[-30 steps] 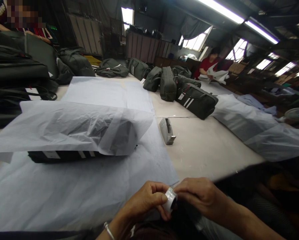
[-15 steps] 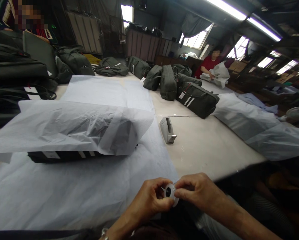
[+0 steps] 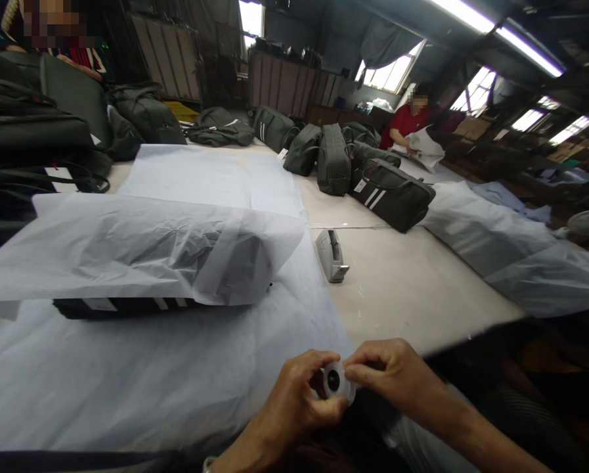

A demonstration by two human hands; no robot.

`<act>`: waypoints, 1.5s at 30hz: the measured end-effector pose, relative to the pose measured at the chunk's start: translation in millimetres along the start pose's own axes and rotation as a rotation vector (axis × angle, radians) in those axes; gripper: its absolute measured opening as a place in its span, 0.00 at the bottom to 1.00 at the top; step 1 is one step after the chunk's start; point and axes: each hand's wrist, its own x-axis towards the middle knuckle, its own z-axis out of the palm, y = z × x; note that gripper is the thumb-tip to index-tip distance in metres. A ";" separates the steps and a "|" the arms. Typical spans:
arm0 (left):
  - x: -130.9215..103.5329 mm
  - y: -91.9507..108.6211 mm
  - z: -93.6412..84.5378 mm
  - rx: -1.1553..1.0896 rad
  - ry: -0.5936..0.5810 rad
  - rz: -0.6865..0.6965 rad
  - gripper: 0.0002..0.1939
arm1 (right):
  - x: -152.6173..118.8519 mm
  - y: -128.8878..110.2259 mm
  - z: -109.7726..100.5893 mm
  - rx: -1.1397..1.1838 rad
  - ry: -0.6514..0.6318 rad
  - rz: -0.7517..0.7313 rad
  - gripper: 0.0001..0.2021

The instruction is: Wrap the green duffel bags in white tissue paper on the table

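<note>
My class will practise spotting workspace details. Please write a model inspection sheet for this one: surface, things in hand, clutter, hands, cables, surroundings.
Surface: pale table, with large white paper spread over its left part.
Things in hand: small white roll with a dark centre.
Clutter: striped dark bag partly covered by a thin sheet; grey tape dispenser; more bags at the far side, others stacked at left.
Hands: left hand holds the roll between thumb and fingers; right hand has fingertips at its edge, grip unclear.
Cables: nothing seen.
Surroundings: person in red handling pale material; another person at upper left; bright windows; strip light overhead.
</note>
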 end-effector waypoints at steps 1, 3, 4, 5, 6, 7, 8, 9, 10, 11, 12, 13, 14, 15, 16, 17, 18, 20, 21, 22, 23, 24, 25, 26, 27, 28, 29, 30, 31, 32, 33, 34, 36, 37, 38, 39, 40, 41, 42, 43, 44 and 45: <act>0.2 -1.9 0.0 0.013 0.014 0.029 0.28 | 0.6 0.0 -1.1 0.028 -0.017 0.017 0.07; 0.3 -4.9 0.0 0.047 0.036 0.093 0.28 | 1.2 -0.8 -2.4 0.056 -0.027 0.048 0.05; 0.2 -5.9 0.1 0.061 0.044 0.121 0.27 | 1.2 -1.4 -2.5 0.056 -0.024 0.060 0.05; 0.0 -6.7 0.5 0.069 0.054 0.147 0.26 | 1.0 -1.9 -2.1 0.054 -0.021 0.070 0.05; -0.3 -7.2 0.9 0.072 0.061 0.169 0.26 | 0.7 -2.3 -1.5 0.057 -0.019 0.078 0.04; -0.5 -7.7 1.4 0.070 0.067 0.185 0.25 | 0.3 -2.5 -0.7 0.066 -0.014 0.082 0.04; -0.7 -8.1 1.8 0.065 0.074 0.199 0.25 | -0.1 -2.6 0.3 0.085 -0.010 0.081 0.04; -0.9 -8.6 2.3 0.060 0.082 0.208 0.26 | -0.6 -2.5 1.3 0.107 -0.005 0.076 0.04; -1.2 -9.1 2.8 0.053 0.088 0.214 0.27 | -1.1 -2.3 2.2 0.128 0.001 0.068 0.04; -1.5 -9.7 3.3 0.049 0.089 0.212 0.27 | -1.7 -1.9 3.1 0.145 0.008 0.058 0.04; -1.7 -10.4 3.9 0.047 0.087 0.208 0.28 | -2.2 -1.4 4.1 0.154 0.014 0.048 0.05; -2.0 -11.1 4.5 0.048 0.083 0.203 0.28 | -2.7 -0.6 5.0 0.159 0.019 0.041 0.05; -2.2 -11.8 5.3 0.050 0.081 0.199 0.28 | -3.1 0.5 6.0 0.159 0.023 0.037 0.05; -2.2 -12.4 6.0 0.053 0.080 0.194 0.27 | -3.2 2.0 7.1 0.161 0.030 0.038 0.05; -2.1 -12.8 6.7 0.056 0.080 0.190 0.27 | -3.0 3.9 8.2 0.174 0.033 0.046 0.05; -1.7 -13.0 7.2 0.060 0.085 0.189 0.26 | -2.5 6.2 9.4 0.202 0.034 0.059 0.04; -1.2 -13.0 7.5 0.064 0.091 0.193 0.25 | -1.7 8.7 10.6 0.245 0.035 0.075 0.04; 0.0 -12.2 7.3 0.075 0.091 0.199 0.26 | 0.2 13.9 13.1 0.343 0.034 0.099 0.05; 0.6 -11.7 7.0 0.078 0.086 0.199 0.26 | 1.0 16.1 14.3 0.383 0.032 0.109 0.05; 1.0 -11.2 6.6 0.079 0.081 0.199 0.26 | 1.5 17.9 15.3 0.408 0.031 0.114 0.06; 1.3 -10.7 6.2 0.077 0.076 0.195 0.26 | 1.8 19.2 16.3 0.419 0.030 0.116 0.06; 1.5 -10.5 6.0 0.075 0.070 0.187 0.25 | 1.7 20.0 17.0 0.423 0.027 0.120 0.07; 1.5 -10.4 5.9 0.075 0.067 0.180 0.24 | 1.5 20.5 17.5 0.425 0.025 0.123 0.07; 1.5 -10.4 5.9 0.076 0.065 0.179 0.24 | 1.0 20.8 17.9 0.428 0.026 0.125 0.07; 1.4 -10.6 6.1 0.078 0.066 0.180 0.24 | 0.6 21.0 18.0 0.433 0.026 0.126 0.08; 1.3 -10.8 6.4 0.076 0.067 0.183 0.24 | 0.2 21.5 18.1 0.440 0.024 0.125 0.08; 1.3 -11.0 6.6 0.070 0.072 0.188 0.24 | 0.0 22.2 18.0 0.446 0.021 0.123 0.08; 1.2 -11.2 6.8 0.059 0.076 0.194 0.24 | 0.0 23.2 18.0 0.453 0.018 0.119 0.09; 1.3 -11.2 6.9 0.045 0.076 0.197 0.24 | 0.1 24.4 18.1 0.460 0.017 0.115 0.09; 1.3 -11.1 6.8 0.031 0.075 0.196 0.24 | 0.4 25.7 18.3 0.466 0.018 0.112 0.09; 1.5 -11.0 6.6 0.019 0.072 0.193 0.24 | 0.7 26.7 18.6 0.467 0.021 0.111 0.09; 1.7 -10.7 6.3 0.011 0.066 0.187 0.24 | 0.9 27.4 19.1 0.464 0.029 0.113 0.09; 2.3 -10.3 5.5 0.006 0.056 0.172 0.24 | 1.1 26.9 20.2 0.457 0.042 0.117 0.09; 2.6 -10.1 5.2 0.009 0.053 0.167 0.24 | 1.0 25.8 20.8 0.455 0.045 0.118 0.09; 2.9 -10.1 5.0 0.013 0.053 0.166 0.23 | 0.8 24.3 21.5 0.460 0.046 0.119 0.09; 3.1 -10.2 5.0 0.017 0.055 0.170 0.23 | 0.4 22.8 22.4 0.469 0.052 0.121 0.09; 3.2 -10.4 5.2 0.022 0.061 0.175 0.23 | 0.0 21.5 23.5 0.480 0.057 0.120 0.08; 3.2 -10.8 5.6 0.026 0.067 0.178 0.22 | -0.3 20.7 24.9 0.489 0.066 0.119 0.08; 3.0 -11.4 6.2 0.029 0.071 0.180 0.22 | -0.5 20.6 26.6 0.497 0.081 0.117 0.08; 2.8 -12.1 6.9 0.031 0.074 0.179 0.23 | -0.5 21.2 28.6 0.502 0.096 0.113 0.08; 2.4 -12.9 7.6 0.031 0.073 0.174 0.23 | -0.4 22.4 30.8 0.503 0.111 0.108 0.08; 2.1 -13.7 8.3 0.030 0.070 0.167 0.23 | -0.2 23.9 33.0 0.502 0.124 0.102 0.07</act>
